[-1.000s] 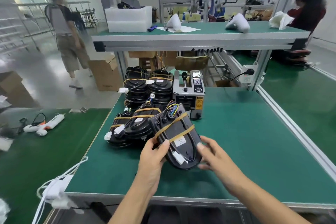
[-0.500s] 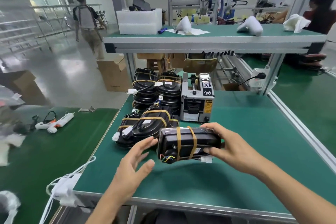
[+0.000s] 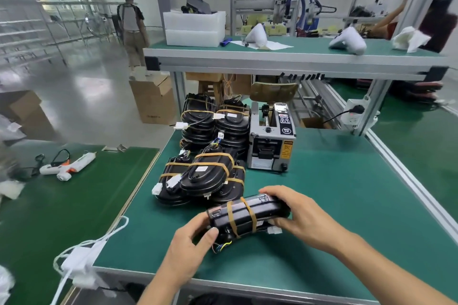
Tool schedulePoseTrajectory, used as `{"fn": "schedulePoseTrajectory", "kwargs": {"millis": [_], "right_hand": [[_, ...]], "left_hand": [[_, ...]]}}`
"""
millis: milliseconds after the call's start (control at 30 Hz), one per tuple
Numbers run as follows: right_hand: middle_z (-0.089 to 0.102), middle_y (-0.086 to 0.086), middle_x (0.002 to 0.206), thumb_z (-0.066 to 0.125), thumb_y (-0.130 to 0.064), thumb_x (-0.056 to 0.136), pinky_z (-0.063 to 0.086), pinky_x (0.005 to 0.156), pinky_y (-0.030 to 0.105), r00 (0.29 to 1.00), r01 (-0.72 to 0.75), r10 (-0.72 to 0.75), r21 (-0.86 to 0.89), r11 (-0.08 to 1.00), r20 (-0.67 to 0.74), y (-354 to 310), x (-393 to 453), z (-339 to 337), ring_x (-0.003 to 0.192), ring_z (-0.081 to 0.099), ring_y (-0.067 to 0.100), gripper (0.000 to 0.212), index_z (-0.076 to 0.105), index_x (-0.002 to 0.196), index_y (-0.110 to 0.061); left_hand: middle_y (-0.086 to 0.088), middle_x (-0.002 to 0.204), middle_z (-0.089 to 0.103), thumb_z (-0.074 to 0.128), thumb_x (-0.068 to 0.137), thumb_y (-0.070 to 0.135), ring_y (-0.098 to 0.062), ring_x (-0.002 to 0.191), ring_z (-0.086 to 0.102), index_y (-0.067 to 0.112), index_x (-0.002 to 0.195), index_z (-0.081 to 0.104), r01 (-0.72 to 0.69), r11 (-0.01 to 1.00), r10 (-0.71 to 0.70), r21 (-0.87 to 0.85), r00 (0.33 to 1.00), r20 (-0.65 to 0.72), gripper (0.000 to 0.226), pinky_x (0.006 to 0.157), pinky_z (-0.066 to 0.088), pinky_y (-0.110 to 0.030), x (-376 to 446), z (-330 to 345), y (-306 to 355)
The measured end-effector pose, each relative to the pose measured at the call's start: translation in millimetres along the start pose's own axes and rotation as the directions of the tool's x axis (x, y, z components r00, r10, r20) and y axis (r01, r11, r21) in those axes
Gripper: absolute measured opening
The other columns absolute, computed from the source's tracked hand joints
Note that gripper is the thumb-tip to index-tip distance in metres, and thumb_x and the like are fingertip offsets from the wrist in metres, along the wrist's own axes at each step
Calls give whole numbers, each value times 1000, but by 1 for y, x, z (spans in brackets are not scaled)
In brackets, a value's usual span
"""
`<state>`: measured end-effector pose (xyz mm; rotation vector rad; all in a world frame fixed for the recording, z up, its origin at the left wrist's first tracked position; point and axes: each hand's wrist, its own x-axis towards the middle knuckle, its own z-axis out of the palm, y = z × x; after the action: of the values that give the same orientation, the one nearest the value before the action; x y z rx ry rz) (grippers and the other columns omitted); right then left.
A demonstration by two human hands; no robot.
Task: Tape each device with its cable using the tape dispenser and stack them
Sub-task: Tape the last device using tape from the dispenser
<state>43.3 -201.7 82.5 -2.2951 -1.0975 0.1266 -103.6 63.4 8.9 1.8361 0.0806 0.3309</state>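
Note:
A black device (image 3: 247, 214) with two tan tape bands and its cable is held on edge just above the green table (image 3: 347, 205). My left hand (image 3: 190, 250) grips its left end, thumb over the lower edge. My right hand (image 3: 300, 218) grips its right end, fingers curled over the top. Coloured wires hang from its underside. Behind it lie taped devices (image 3: 200, 176) in a low pile, and taller stacks (image 3: 215, 124) stand further back. The grey tape dispenser (image 3: 272, 138) stands right of the stacks.
A raised shelf (image 3: 297, 57) spans the back, carrying white foam boxes (image 3: 194, 30) and white parts. A second green table (image 3: 74, 205) on the left holds a glue gun (image 3: 69, 164). White cables (image 3: 81, 260) hang at the front left corner. A person (image 3: 131, 25) walks off at the far left.
The device was turned from flat-facing to on edge. My left hand, off it half a second ago, now grips its left end. The device sits lower and nearer to me.

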Motion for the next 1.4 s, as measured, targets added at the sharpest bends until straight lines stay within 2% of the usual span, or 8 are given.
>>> {"fn": "schedulePoseTrajectory", "kwargs": {"millis": [333,567,800,967,1067,1200,1267,1400], "right_hand": [[51,-29,138,69,-13,88,40,111,25,996,-65,64,22,998,66,10,1,5,131,49,-2,69,44,145,-44],[38,-36,147,69,-57,88,29,114,11,976,-88,86,3,996,200,4,5,-11,137,36,-14,81,27,158,-49],[40,-31,152,68,-54,95,26,113,8,974,-109,103,18,994,202,2,14,-10,138,34,-17,75,27,158,-51],[37,-30,155,66,-60,93,28,121,19,963,-131,125,11,991,240,0,17,-14,142,32,-14,82,21,160,-51],[42,-31,153,68,-62,89,29,119,17,954,-155,131,69,986,270,-1,20,-20,141,35,-16,80,32,158,-48],[74,-18,122,73,-36,96,49,94,13,971,-218,240,399,891,-5,2,40,-25,116,67,-3,38,68,134,-34],[80,-8,95,72,-22,97,49,73,11,879,-259,414,490,832,-238,9,61,-23,91,76,8,18,77,114,-26],[76,-5,72,70,-19,93,53,72,29,677,-387,629,542,746,-383,18,103,-10,80,74,23,19,78,78,-27]], "left_hand": [[13,119,80,68,98,40,-5,112,75,52,127,70,-64,996,69,58,995,-77,31,95,53,-14,1,10,-6],[17,114,81,68,91,53,-2,110,74,59,120,71,-37,997,42,69,996,-80,30,94,53,-15,5,10,-11],[24,117,77,75,78,71,1,114,70,65,124,66,-38,996,44,84,996,-72,48,97,50,-12,5,13,-12],[24,117,77,69,74,82,0,114,70,67,118,68,-13,997,18,80,997,-70,46,98,50,-16,6,11,-13],[24,117,76,69,71,84,2,113,69,66,115,70,6,997,-1,82,998,-67,48,97,50,-13,7,11,-14],[28,117,74,66,70,83,3,112,68,71,113,68,34,995,-29,96,998,-57,45,94,50,-14,7,11,-13],[27,120,74,66,70,86,2,115,69,69,116,68,34,995,-30,93,999,-44,49,95,49,-15,7,10,-12],[24,117,75,70,72,81,1,114,69,66,116,70,24,996,-21,83,999,-45,46,94,49,-11,7,9,-8]]}}
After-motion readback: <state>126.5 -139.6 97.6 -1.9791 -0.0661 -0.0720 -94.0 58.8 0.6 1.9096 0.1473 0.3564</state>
